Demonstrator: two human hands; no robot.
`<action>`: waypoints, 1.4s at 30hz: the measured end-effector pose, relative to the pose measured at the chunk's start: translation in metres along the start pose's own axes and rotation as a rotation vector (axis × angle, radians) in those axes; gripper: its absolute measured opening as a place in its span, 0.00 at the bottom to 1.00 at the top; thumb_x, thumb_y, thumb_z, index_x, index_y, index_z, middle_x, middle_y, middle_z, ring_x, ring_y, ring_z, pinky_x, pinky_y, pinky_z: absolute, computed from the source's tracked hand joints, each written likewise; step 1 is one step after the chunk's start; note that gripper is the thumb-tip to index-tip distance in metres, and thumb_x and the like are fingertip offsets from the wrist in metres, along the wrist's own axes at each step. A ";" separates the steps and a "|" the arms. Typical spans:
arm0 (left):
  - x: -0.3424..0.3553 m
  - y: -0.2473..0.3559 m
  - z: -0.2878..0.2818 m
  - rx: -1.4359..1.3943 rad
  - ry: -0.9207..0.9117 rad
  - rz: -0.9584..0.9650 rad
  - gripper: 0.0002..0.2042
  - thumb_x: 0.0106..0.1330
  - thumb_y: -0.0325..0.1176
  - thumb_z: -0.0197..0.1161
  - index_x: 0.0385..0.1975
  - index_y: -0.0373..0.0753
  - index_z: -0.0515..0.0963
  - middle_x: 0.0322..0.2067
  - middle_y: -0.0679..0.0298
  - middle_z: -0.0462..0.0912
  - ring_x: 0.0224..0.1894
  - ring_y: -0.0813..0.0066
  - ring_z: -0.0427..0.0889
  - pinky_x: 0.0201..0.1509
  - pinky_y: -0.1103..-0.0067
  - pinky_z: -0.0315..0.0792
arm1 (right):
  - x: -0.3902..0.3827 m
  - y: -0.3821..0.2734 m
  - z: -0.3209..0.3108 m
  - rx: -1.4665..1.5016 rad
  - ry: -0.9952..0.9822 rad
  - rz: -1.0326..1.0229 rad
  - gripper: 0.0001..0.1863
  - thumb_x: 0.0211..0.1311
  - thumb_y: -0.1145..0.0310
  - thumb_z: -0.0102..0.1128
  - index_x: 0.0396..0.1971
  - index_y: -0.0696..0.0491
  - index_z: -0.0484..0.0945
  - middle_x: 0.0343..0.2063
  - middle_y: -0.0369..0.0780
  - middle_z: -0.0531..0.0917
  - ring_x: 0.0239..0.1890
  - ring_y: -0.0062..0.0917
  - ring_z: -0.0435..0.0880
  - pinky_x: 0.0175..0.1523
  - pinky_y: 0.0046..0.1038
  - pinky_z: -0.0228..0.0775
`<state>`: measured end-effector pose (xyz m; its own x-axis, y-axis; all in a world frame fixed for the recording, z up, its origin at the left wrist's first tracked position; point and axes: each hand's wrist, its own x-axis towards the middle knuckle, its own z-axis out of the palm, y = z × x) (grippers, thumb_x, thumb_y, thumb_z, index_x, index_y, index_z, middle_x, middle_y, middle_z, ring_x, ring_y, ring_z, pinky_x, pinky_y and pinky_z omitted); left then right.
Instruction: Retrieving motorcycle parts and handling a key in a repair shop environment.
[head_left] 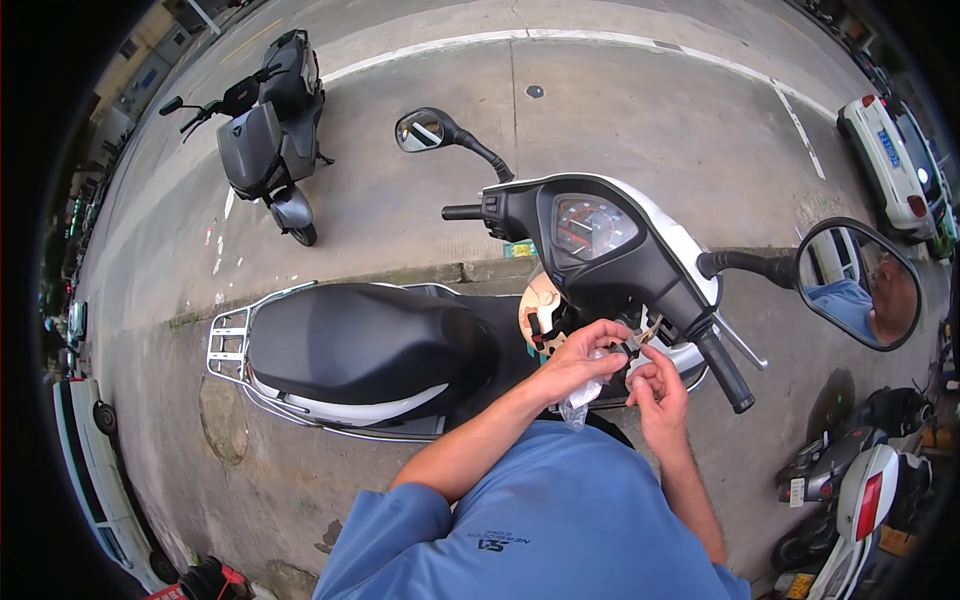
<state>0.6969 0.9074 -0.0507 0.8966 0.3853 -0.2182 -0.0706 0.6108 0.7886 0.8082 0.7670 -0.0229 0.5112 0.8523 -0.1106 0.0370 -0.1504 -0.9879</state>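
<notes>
A white and black scooter (360,330) stands across in front of me. Before its handlebar, my left hand (585,362) is closed around a crumpled clear plastic bag (574,410) and a small black piece (624,348). Close on its right, my right hand (658,388) has bent fingers, with thumb and index finger near that piece; what they pinch is too small to name. A thin, light metallic bit (648,332) shows just beyond the fingertips. Behind my left hand, an orange-cream helmet (540,305) sits in the scooter's footwell, partly hidden.
The right grip (728,375), brake lever (742,342) and right mirror (858,283) jut out beside my right hand. A grey scooter (265,140) is parked at the far left, a white car (890,165) at the far right, and more scooters (850,490) at the near right.
</notes>
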 end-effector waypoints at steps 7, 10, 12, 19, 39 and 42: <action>0.001 -0.002 0.001 -0.002 -0.004 -0.001 0.20 0.63 0.32 0.64 0.53 0.37 0.68 0.39 0.69 0.75 0.31 0.88 0.72 0.33 0.88 0.67 | -0.001 -0.002 -0.001 -0.003 0.009 0.012 0.22 0.62 0.81 0.50 0.57 0.60 0.67 0.28 0.37 0.76 0.26 0.14 0.74 0.31 0.17 0.69; 0.000 -0.001 0.002 -0.002 -0.001 -0.003 0.20 0.63 0.31 0.63 0.53 0.37 0.68 0.39 0.69 0.75 0.31 0.87 0.72 0.33 0.88 0.67 | -0.002 -0.001 -0.001 -0.004 0.011 0.007 0.22 0.62 0.81 0.50 0.57 0.60 0.66 0.29 0.37 0.76 0.26 0.14 0.74 0.31 0.17 0.69; 0.000 -0.003 0.002 -0.020 -0.003 0.000 0.19 0.64 0.31 0.63 0.53 0.37 0.68 0.38 0.69 0.75 0.31 0.87 0.72 0.33 0.88 0.67 | -0.002 -0.002 0.000 0.001 0.011 0.008 0.22 0.62 0.81 0.50 0.57 0.60 0.66 0.29 0.37 0.76 0.26 0.14 0.74 0.31 0.17 0.69; 0.000 -0.002 0.003 -0.026 -0.004 -0.017 0.19 0.64 0.31 0.62 0.53 0.37 0.68 0.36 0.69 0.75 0.30 0.87 0.72 0.33 0.88 0.66 | -0.003 -0.002 -0.001 0.004 0.011 0.011 0.22 0.62 0.82 0.50 0.57 0.60 0.66 0.29 0.38 0.76 0.26 0.15 0.74 0.31 0.17 0.69; 0.002 -0.002 0.005 0.141 0.028 0.071 0.25 0.58 0.29 0.66 0.55 0.35 0.67 0.50 0.61 0.71 0.53 0.76 0.70 0.54 0.80 0.69 | 0.000 -0.004 0.000 -0.009 0.029 0.030 0.21 0.61 0.82 0.50 0.56 0.59 0.69 0.28 0.36 0.77 0.24 0.14 0.75 0.30 0.18 0.70; 0.002 -0.001 0.006 0.140 0.057 0.081 0.25 0.57 0.29 0.68 0.54 0.35 0.67 0.49 0.62 0.71 0.50 0.79 0.70 0.52 0.81 0.68 | 0.001 -0.003 -0.001 -0.024 0.014 0.024 0.22 0.60 0.82 0.51 0.56 0.58 0.70 0.27 0.37 0.78 0.24 0.15 0.75 0.30 0.19 0.70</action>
<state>0.7014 0.9032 -0.0479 0.8641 0.4702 -0.1796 -0.0764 0.4751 0.8766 0.8092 0.7682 -0.0197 0.5238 0.8415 -0.1323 0.0453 -0.1825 -0.9822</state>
